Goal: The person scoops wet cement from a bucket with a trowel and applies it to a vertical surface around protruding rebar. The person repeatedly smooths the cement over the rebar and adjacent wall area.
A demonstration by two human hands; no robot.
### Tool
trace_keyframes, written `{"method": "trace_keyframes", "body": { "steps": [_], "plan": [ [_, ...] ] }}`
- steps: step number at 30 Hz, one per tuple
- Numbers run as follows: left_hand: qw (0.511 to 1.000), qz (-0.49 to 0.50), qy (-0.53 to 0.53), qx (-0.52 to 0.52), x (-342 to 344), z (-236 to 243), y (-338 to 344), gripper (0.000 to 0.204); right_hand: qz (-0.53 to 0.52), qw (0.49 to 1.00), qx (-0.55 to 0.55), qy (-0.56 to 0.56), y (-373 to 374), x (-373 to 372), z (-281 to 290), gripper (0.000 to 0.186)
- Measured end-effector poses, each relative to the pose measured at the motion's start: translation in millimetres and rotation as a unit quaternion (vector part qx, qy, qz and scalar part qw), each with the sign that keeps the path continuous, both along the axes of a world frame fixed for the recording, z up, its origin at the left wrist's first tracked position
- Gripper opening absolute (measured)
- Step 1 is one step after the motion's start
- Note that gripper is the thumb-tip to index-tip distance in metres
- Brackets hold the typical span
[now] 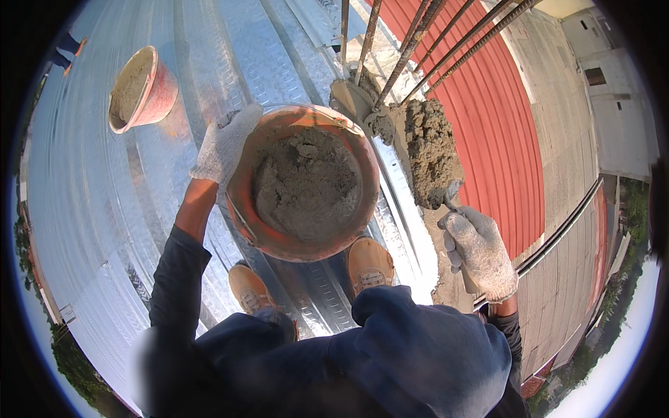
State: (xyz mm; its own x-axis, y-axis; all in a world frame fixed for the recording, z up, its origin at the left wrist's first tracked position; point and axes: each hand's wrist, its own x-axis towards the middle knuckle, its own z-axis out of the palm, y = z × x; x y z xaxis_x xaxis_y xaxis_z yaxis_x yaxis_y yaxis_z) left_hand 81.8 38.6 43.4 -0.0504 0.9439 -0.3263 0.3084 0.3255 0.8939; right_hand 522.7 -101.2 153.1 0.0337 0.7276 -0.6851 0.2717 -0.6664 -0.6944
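My left hand (223, 143), in a knitted glove, is closed on the upper left rim of an orange bucket (366, 188) partly filled with grey mortar (306, 184). My right hand (477, 251), also gloved, grips a trowel (453, 195) at the edge of the metal deck. The trowel's blade meets lumpy wet mortar (432, 146) heaped along a narrow concrete strip, just right of the bucket. Above that heap, several ribbed steel bars (397, 66) rise from mortar-smeared concrete.
A pinkish mortar bucket (150, 94) stands on the silver corrugated deck (83, 195) at left. My shoes (369, 261) are below the orange bucket. Red roofing (502, 153) and weathered roofs lie beyond the right edge. Another person's legs (66, 49) show at top left.
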Motion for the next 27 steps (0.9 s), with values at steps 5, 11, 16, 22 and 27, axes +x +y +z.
{"method": "trace_keyframes", "body": {
  "steps": [5,11,16,22,27],
  "plan": [
    [0.999,-0.015,-0.008,0.028,9.9,-1.9,-10.9,0.032,0.008,0.992,0.058,-0.114,24.0,11.4,-25.6,0.039],
    [0.996,-0.060,0.054,-0.037,44.7,35.4,-3.8,0.036,0.034,0.942,0.208,-0.262,33.1,-17.3,-92.9,0.033],
    [0.976,-0.154,-0.025,0.153,38.0,24.5,-10.6,0.037,0.005,0.917,0.220,-0.334,26.4,-48.7,-124.3,0.029],
    [0.987,-0.111,0.110,0.047,47.2,49.7,-13.3,0.050,-0.003,0.890,0.280,-0.361,-5.0,-41.2,-128.6,0.040],
    [0.975,-0.153,0.148,0.059,58.1,72.4,-6.3,0.052,0.152,0.897,0.225,-0.348,-22.1,15.3,-143.7,0.044]
  ]
}}
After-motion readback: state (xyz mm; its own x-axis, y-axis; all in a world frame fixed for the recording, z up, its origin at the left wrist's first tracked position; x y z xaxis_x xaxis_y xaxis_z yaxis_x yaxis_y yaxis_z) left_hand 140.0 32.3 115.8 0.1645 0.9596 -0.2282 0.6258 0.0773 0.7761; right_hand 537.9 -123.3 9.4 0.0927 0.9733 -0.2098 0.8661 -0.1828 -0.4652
